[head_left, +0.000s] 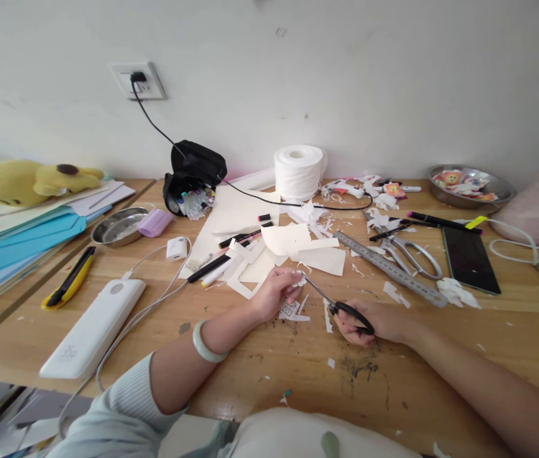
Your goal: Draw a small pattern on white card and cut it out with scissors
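Left-hand fingers (279,294) pinch a small white paper cutout with dark drawn lines (300,280); the right hand (357,324) grips slim metal scissors with black looped handles (333,305). Blade tips meet the cutout's edge; whether the blades are parted cannot be determined. With the hands as dial centre and twelve toward the wall, the cutout sits at the centre, above a light-brown wooden tabletop (259,381). Just below the left hand lies a white paper scrap bearing a line drawing (290,310). At nine o'clock rests a white rectangular power bank (95,327), a yellow-and-black utility knife (69,278) beyond it. A silver steel ruler (384,264) lies slantwise at two o'clock, near larger scissors with grey looped handles (415,254). Off-white paper pieces (317,259) lie at twelve. Farther out, an open black fabric case (197,159) holding capped markers (195,202) stands at ten to eleven, a thick white tissue roll (298,175) at twelve, and a round stainless-steel bowl (469,201) containing coloured paper cutouts (453,178) at two.
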### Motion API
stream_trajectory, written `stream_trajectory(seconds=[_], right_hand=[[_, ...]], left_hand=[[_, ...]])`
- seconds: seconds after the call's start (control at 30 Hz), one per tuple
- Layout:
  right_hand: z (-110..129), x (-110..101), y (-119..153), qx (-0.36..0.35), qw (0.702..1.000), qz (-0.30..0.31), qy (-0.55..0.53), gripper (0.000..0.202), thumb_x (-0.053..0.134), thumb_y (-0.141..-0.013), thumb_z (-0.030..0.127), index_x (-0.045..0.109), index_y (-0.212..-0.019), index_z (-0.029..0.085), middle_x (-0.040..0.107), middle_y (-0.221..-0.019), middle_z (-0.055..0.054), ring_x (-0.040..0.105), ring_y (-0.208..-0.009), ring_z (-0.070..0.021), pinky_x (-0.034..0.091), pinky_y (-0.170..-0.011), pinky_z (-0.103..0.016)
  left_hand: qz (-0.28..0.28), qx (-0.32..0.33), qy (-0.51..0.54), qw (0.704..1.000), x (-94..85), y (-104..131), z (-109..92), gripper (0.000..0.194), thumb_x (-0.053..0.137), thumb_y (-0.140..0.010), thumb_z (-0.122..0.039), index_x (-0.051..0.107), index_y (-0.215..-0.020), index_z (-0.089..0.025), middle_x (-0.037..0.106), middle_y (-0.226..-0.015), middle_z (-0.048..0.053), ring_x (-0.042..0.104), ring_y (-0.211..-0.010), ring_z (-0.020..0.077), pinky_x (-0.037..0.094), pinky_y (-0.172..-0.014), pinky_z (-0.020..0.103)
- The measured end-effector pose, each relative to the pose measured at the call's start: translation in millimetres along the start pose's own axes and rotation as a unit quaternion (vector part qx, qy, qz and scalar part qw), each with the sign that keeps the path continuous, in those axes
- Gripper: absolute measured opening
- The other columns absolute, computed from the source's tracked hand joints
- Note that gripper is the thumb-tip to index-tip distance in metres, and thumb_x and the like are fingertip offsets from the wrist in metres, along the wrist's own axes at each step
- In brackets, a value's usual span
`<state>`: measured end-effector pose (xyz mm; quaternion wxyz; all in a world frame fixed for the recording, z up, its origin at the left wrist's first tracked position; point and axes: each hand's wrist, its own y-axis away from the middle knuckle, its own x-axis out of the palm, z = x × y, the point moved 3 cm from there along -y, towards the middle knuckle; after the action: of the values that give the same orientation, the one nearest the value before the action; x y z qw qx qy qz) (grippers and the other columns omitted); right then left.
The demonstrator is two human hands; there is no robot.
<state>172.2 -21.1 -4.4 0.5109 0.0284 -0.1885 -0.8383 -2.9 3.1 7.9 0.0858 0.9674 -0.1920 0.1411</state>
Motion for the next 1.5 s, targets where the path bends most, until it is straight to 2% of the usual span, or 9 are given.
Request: stream_trajectory(seconds=[0.17,0.43,0.67,0.9,1.17,1.5], right_hand=[[-3.0,-0.8,0.3,0.002,1.000,-0.006,-0.007,0.031,0.041,-0.086,0.041,0.033,-0.065,0.020,0.038,-0.042,0.008,0.025,-0.037,-0.0048,0.019,-0.038,-0.020],[-2.1,-1.0,0.6,0.004,1.000,-0.014,-0.021,0.046,0.037,-0.082,0.062,0.032,-0.062,0.021,0.035,-0.041,0.008,0.025,-0.034,-0.0045,0.017,-0.036,-0.020],[-4.0,-1.8,-1.4,-0.002,1.000,0.009,-0.018,0.047,0.044,-0.081,0.062,0.031,-0.062,0.020,0.035,-0.041,0.009,0.023,-0.035,-0.0035,0.019,-0.037,-0.020],[0.6,-0.3,-0.9,-0.014,1.000,-0.002,-0.014,0.049,0.043,-0.081,0.064,0.032,-0.061,0.020,0.033,-0.041,0.010,0.023,-0.035,-0.0037,0.020,-0.038,-0.020],[-0.4,-0.6,-1.5,-0.039,0.999,0.005,-0.018,0.046,0.040,-0.084,0.061,0.034,-0.064,0.020,0.033,-0.043,0.010,0.024,-0.037,-0.0044,0.024,-0.039,-0.020],[1.7,0.9,-0.9,-0.022,1.000,-0.006,-0.005,0.050,0.040,-0.081,0.067,0.034,-0.064,0.020,0.033,-0.043,0.010,0.026,-0.038,-0.0050,0.025,-0.040,-0.021]], left_hand=[[-0.010,-0.001,0.008,1.000,0.1,-0.2,-0.9,0.035,0.052,-0.069,-0.034,0.031,-0.044,-0.019,0.031,-0.037,-0.005,0.028,-0.037,0.0063,0.021,-0.045,0.026],[0.011,-0.021,-0.014,1.000,-2.0,-0.2,4.5,0.035,0.054,-0.069,-0.035,0.036,-0.045,-0.018,0.039,-0.035,-0.004,0.030,-0.036,0.0065,0.020,-0.043,0.025],[0.015,-0.021,-0.002,1.000,-0.1,-0.3,5.0,0.035,0.054,-0.072,-0.037,0.041,-0.046,-0.017,0.044,-0.037,-0.002,0.036,-0.037,0.0074,0.026,-0.045,0.024],[0.013,-0.022,-0.019,1.000,0.7,-0.1,4.8,0.036,0.055,-0.073,-0.042,0.047,-0.050,-0.016,0.053,-0.045,0.000,0.043,-0.042,0.0089,0.029,-0.047,0.024],[0.021,-0.019,-0.031,0.999,1.2,-2.2,5.8,0.038,0.055,-0.075,-0.047,0.053,-0.055,-0.014,0.059,-0.053,0.003,0.041,-0.043,0.0081,0.030,-0.047,0.024],[0.021,-0.019,-0.041,0.999,1.6,-2.6,5.3,0.038,0.053,-0.075,-0.047,0.053,-0.056,-0.014,0.060,-0.053,0.002,0.041,-0.043,0.0080,0.029,-0.046,0.024]])
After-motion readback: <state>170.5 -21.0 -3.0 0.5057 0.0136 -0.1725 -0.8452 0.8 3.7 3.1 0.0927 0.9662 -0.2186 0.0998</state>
